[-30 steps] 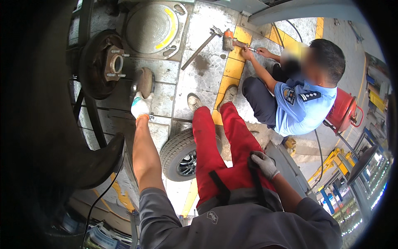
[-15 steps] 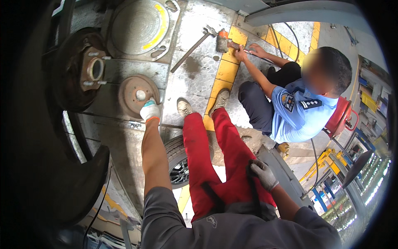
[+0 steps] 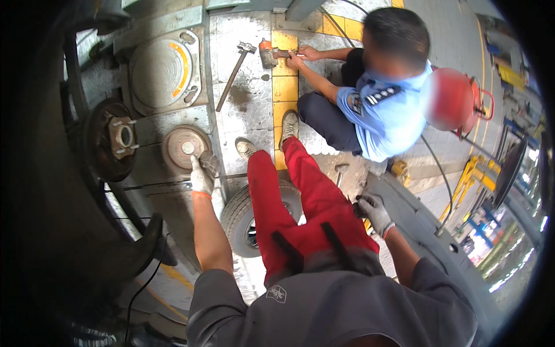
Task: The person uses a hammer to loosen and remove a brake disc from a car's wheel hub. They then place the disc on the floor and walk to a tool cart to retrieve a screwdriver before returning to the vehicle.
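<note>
- Head view, left of centre: one brown drum (image 3: 178, 142), round, lying face up.
- My left hand (image 3: 202, 176), gloved: at the drum's lower-right rim; whether clamped, I cannot tell.
- My right hand (image 3: 376, 214), gloved: well apart, right of centre, beside my red trousers (image 3: 315, 188); grip unclear.
- Handling, my judgement: looks heavy; hold outer rim, nothing beneath.

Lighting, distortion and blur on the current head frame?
Head view, left: wheel hub in shade; head view, lower right: glare washes out parts of the background; head view, edges: black fisheye border; head view, upper right: co-worker's face blurred, red tank partly smeared.
</note>
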The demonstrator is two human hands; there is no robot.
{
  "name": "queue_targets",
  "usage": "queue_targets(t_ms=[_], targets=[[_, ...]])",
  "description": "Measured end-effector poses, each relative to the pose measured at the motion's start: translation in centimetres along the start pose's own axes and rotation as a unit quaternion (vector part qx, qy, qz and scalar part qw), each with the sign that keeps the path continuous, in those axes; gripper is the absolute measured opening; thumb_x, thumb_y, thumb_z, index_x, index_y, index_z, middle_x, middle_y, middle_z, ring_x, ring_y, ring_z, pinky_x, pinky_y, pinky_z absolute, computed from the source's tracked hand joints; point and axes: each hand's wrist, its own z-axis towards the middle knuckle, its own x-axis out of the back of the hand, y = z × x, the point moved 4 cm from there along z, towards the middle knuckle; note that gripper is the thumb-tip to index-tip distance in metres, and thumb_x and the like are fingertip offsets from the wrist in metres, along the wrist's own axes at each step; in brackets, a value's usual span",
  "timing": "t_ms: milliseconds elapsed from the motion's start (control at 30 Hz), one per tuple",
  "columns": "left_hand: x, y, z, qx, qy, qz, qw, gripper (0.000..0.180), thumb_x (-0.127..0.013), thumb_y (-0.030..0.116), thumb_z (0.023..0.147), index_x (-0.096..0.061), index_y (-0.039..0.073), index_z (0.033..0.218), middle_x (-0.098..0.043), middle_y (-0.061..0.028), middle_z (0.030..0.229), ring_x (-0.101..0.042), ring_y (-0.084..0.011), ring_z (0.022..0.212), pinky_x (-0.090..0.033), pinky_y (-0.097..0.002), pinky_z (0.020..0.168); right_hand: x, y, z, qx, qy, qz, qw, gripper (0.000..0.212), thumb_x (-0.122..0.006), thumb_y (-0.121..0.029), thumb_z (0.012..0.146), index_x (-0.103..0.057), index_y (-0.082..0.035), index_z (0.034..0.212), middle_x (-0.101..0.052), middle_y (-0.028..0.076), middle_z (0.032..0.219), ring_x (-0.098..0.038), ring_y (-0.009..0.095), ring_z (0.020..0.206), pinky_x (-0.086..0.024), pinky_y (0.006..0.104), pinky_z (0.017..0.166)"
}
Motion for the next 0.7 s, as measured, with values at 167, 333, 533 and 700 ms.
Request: queue_targets(t_ms=[167, 333, 533, 700], targets=[[-5.2, 4.1, -14.9, 0.044, -0.081, -0.118, 0.989, 0.092, -0.04, 0.078, 0.108, -0.053, 0.002, 0.158, -0.061, -0.0185, 0.154, -0.062, -0.0395, 0.137, -0.049, -0.0558, 0.12, 4.7, 2.9, -3.3, -0.006, 0.075, 0.093, 0.993, 0.043, -0.068, -0.033, 0.111, -0.065, 0.003, 0.135, -0.074, 0.007, 0.105, -0.068, 0.015, 0.086, -0.06, 0.0337, 0.078], [-9.1, 4.6, -21.2, 0.13, -0.136, 0.219, 0.957, 0.065, -0.065, 0.069, 0.104, -0.072, 0.005, 0.101, -0.065, -0.004, 0.081, -0.066, -0.0197, 0.071, -0.057, -0.0363, 0.064, 7.5, 8.5, -7.8, 0.045, 0.135, 0.19, 0.972, 0.036, -0.066, -0.033, 0.11, -0.069, 0.0, 0.125, -0.07, 0.003, 0.095, -0.064, 0.012, 0.079, -0.056, 0.0304, 0.073], [-8.4, 7.8, -20.7, -0.005, 0.033, 0.648, 0.761, 0.068, -0.068, 0.071, 0.101, -0.062, 0.009, 0.074, -0.05, 0.0009, 0.062, -0.045, -0.0157, 0.048, -0.033, -0.0378, 0.041, 0.2, 24.3, -15.2, 0.0, 0.237, 0.344, 0.909, 0.035, -0.064, -0.037, 0.11, -0.072, -0.003, 0.109, -0.067, 0.003, 0.082, -0.063, 0.014, 0.07, -0.052, 0.0339, 0.064], [-14.9, 10.2, -18.9, -0.182, -0.199, 0.796, 0.542, 0.061, -0.062, 0.047, 0.109, -0.071, -0.006, 0.137, -0.074, -0.0155, 0.123, -0.065, -0.0297, 0.113, -0.054, -0.047, 0.101, -14.3, 39.0, -19.8, -0.161, 0.218, 0.193, 0.943, 0.054, -0.065, -0.052, 0.103, -0.079, -0.001, 0.094, -0.075, 0.011, 0.071, -0.072, 0.022, 0.065, -0.057, 0.039, 0.063]])
